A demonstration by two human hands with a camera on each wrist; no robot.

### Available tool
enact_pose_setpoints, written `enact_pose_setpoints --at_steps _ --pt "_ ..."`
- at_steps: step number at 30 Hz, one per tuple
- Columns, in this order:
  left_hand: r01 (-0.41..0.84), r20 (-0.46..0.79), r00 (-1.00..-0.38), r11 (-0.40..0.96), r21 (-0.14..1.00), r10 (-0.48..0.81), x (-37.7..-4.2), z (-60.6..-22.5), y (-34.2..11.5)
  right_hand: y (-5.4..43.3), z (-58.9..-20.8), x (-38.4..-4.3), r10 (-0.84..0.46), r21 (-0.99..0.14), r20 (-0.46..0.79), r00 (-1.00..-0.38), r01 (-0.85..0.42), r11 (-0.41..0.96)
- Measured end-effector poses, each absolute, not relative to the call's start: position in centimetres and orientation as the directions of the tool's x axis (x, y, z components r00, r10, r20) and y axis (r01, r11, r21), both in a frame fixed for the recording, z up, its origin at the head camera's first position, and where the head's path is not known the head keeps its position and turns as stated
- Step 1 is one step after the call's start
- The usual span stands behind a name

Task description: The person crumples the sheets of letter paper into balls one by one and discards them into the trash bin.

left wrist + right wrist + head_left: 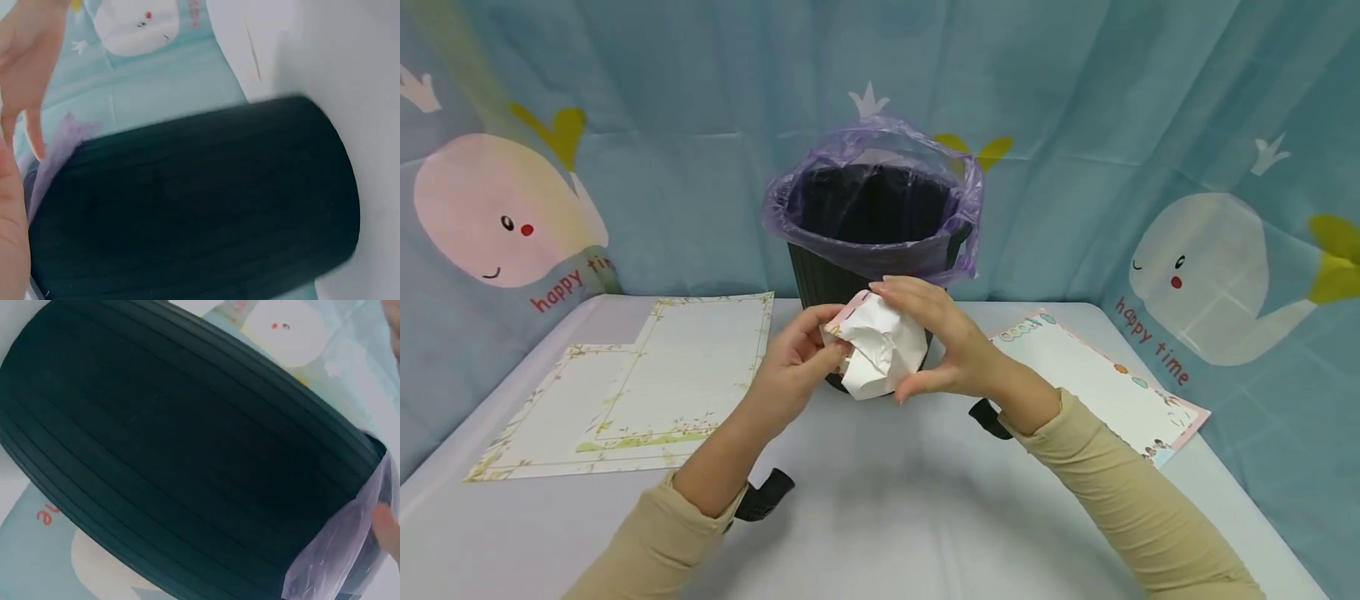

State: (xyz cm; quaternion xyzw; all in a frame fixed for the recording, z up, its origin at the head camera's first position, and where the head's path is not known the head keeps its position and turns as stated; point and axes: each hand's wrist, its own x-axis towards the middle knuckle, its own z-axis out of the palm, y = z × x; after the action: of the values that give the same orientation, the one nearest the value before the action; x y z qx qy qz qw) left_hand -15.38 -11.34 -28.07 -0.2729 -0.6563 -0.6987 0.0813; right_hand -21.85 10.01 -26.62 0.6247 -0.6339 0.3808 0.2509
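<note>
In the head view, a crumpled white sheet of paper (880, 342) with a pink printed edge is up in front of the bin. My left hand (793, 358) pinches its left side between thumb and fingers. On the other side, my right hand (951, 342) lies against the paper with fingers extended over the top and thumb apart below. Behind them stands a dark ribbed trash bin (820, 279), lined with a purple plastic bag (880, 254) folded over its rim. The bin's dark wall (200, 206) fills much of both wrist views, where the paper is out of sight.
Two overlapping sheets with leafy borders (700, 367) lie flat at left on the white table (880, 517). A sheet with a pink border (1082, 383) lies at right, partly behind the right forearm. A blue curtain with whale prints (700, 125) surrounds the table.
</note>
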Motion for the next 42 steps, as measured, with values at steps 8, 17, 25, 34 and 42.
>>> enact_pose_setpoints --at_steps 8,17,25,34,42 --pt "0.489 0.498 -0.803 -0.117 0.864 0.327 -14.9 -28.5 -11.3 10.1 -26.1 -21.0 -0.637 -0.229 0.758 -0.141 -0.972 -0.058" --pt "0.685 0.629 -0.641 -0.042 0.728 0.440 -14.8 -28.6 -11.8 10.1 -25.8 -20.5 -0.631 -0.248 0.758 -0.164 -0.968 -0.048" --pt "0.781 0.772 -0.572 -0.103 0.615 0.276 -15.3 -29.5 -10.8 9.4 -26.4 -20.6 -0.568 -0.300 0.803 -0.180 -0.946 -0.124" --pt "0.730 0.732 -0.676 -0.060 0.681 0.086 -15.4 -30.3 -9.6 8.6 -28.1 -20.5 -0.452 -0.433 0.822 -0.348 -0.896 -0.100" --pt "0.490 0.509 -0.854 -0.166 0.856 0.103 -15.9 -29.5 -10.0 8.7 -28.2 -20.4 -0.497 -0.490 0.738 -0.456 -0.869 0.071"
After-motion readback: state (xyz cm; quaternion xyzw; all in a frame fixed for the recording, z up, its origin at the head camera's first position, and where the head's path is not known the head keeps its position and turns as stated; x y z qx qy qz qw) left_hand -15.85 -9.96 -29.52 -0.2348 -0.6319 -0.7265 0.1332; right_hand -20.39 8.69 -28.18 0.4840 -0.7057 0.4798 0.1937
